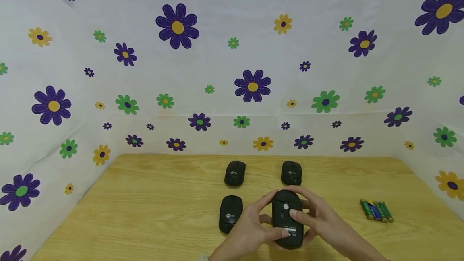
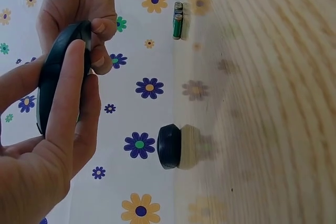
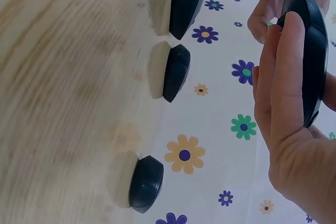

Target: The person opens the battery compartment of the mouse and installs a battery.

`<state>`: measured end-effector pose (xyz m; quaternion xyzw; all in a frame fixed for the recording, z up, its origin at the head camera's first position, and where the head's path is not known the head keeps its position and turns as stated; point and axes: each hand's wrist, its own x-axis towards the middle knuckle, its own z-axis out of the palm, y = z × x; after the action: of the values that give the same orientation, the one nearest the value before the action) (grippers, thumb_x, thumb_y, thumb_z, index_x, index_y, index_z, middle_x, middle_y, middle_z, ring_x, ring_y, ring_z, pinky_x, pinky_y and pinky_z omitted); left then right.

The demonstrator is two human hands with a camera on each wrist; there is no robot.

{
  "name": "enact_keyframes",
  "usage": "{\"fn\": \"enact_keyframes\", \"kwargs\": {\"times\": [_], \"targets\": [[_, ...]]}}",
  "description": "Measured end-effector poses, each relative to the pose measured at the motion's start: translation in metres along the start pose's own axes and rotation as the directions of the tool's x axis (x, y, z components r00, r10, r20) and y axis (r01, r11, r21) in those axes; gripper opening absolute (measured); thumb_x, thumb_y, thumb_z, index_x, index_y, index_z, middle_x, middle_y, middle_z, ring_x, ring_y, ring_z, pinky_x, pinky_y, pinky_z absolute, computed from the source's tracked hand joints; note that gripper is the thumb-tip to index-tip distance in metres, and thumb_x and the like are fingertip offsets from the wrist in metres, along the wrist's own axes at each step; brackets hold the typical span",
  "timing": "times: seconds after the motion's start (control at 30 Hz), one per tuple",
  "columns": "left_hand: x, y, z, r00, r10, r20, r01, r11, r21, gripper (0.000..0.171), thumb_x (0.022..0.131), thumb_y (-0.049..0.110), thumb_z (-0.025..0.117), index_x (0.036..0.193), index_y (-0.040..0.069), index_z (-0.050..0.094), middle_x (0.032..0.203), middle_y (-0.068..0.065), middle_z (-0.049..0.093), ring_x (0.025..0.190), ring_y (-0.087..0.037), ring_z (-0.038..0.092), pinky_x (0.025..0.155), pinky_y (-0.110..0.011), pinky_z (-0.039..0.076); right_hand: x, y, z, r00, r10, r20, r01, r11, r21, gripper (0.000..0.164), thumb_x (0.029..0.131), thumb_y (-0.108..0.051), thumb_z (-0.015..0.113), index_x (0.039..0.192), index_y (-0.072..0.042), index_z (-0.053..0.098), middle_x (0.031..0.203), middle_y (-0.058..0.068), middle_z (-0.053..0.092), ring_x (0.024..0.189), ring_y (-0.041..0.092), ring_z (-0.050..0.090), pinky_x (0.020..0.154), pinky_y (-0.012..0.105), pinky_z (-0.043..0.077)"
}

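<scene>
A black computer mouse (image 1: 279, 212) is held above the table with its underside, label and small switch facing up. My left hand (image 1: 250, 228) grips its left side, the thumb lying over the label end. From the other side my right hand (image 1: 319, 216) holds it, thumb on the underside near the middle. Both wrist views show the mouse edge-on between the two hands: the left wrist view has the left hand (image 2: 47, 129) at its near end, and the right wrist view has the right hand (image 3: 294, 114) along its side.
Three more black mice stand upright on the wooden table: one at the back left (image 1: 235, 173), one at the back right (image 1: 291, 172), one beside my left hand (image 1: 230, 212). Several batteries (image 1: 377, 211) lie in a row to the right. Flowered cloth surrounds the table.
</scene>
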<state>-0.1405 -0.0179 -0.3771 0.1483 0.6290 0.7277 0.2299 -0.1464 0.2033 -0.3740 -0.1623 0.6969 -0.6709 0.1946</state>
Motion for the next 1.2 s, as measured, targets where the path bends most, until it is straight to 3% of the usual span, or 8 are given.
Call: {"fn": "enact_keyframes", "kwargs": {"times": [0.13, 0.33, 0.57, 0.87, 1.03, 1.2], "targets": [[-0.001, 0.001, 0.000, 1.000, 0.001, 0.003, -0.001, 1.000, -0.026, 0.083, 0.083, -0.015, 0.070, 0.156, 0.013, 0.042, 0.152, -0.005, 0.042, 0.096, -0.028, 0.071, 0.064, -0.041, 0.065, 0.001, -0.001, 0.000, 0.999, -0.052, -0.008, 0.052, 0.998, -0.027, 0.045, 0.104, -0.008, 0.058, 0.146, -0.020, 0.047, 0.126, 0.022, 0.056, 0.103, 0.036, 0.066, 0.065, 0.050, 0.064], [-0.003, 0.002, 0.000, 1.000, 0.001, 0.013, 0.000, 0.999, -0.042, 0.082, 0.083, -0.015, 0.070, 0.155, 0.013, 0.042, 0.154, -0.005, 0.041, 0.094, -0.027, 0.071, 0.063, -0.040, 0.065, 0.004, -0.005, 0.002, 0.987, -0.146, -0.067, 0.135, 0.979, -0.151, 0.049, 0.099, -0.003, 0.062, 0.143, 0.007, 0.042, 0.126, 0.028, 0.055, 0.105, 0.037, 0.063, 0.073, 0.044, 0.064], [-0.002, 0.002, 0.000, 1.000, -0.002, 0.009, 0.003, 0.999, -0.043, 0.082, 0.084, -0.014, 0.071, 0.155, 0.014, 0.042, 0.146, -0.005, 0.047, 0.095, -0.027, 0.072, 0.064, -0.041, 0.065, 0.006, -0.010, 0.003, 0.967, -0.218, -0.129, 0.174, 0.941, -0.291, 0.047, 0.094, -0.002, 0.070, 0.136, 0.008, 0.053, 0.126, 0.025, 0.059, 0.100, 0.033, 0.059, 0.080, 0.035, 0.057], [0.001, 0.000, -0.002, 1.000, -0.013, 0.000, 0.013, 0.999, -0.045, 0.084, 0.083, -0.017, 0.070, 0.156, 0.012, 0.040, 0.150, -0.007, 0.044, 0.096, -0.030, 0.071, 0.063, -0.043, 0.064, 0.008, -0.015, 0.003, 0.963, -0.207, -0.170, 0.151, 0.943, -0.297, 0.048, 0.093, 0.000, 0.071, 0.137, 0.007, 0.054, 0.121, 0.024, 0.061, 0.100, 0.034, 0.059, 0.081, 0.035, 0.058], [0.001, -0.001, -0.002, 0.999, -0.040, 0.030, 0.041, 0.999, -0.008, 0.086, 0.083, -0.016, 0.070, 0.158, 0.009, 0.035, 0.146, -0.007, 0.047, 0.095, -0.024, 0.071, 0.065, -0.043, 0.065, 0.009, -0.018, -0.001, 0.941, -0.220, -0.257, 0.131, 0.937, -0.322, 0.042, 0.095, 0.000, 0.067, 0.136, 0.004, 0.056, 0.116, 0.019, 0.064, 0.105, 0.032, 0.060, 0.084, 0.032, 0.058], [0.002, -0.001, -0.001, 0.998, -0.053, 0.027, 0.053, 0.999, 0.002, 0.086, 0.083, -0.017, 0.070, 0.157, 0.010, 0.037, 0.142, -0.006, 0.049, 0.094, -0.024, 0.071, 0.065, -0.043, 0.065, 0.007, -0.020, -0.011, 0.928, -0.224, -0.298, 0.141, 0.951, -0.275, 0.038, 0.097, 0.001, 0.064, 0.133, 0.008, 0.055, 0.101, 0.015, 0.064, 0.088, 0.024, 0.066, 0.076, 0.033, 0.062]]}}
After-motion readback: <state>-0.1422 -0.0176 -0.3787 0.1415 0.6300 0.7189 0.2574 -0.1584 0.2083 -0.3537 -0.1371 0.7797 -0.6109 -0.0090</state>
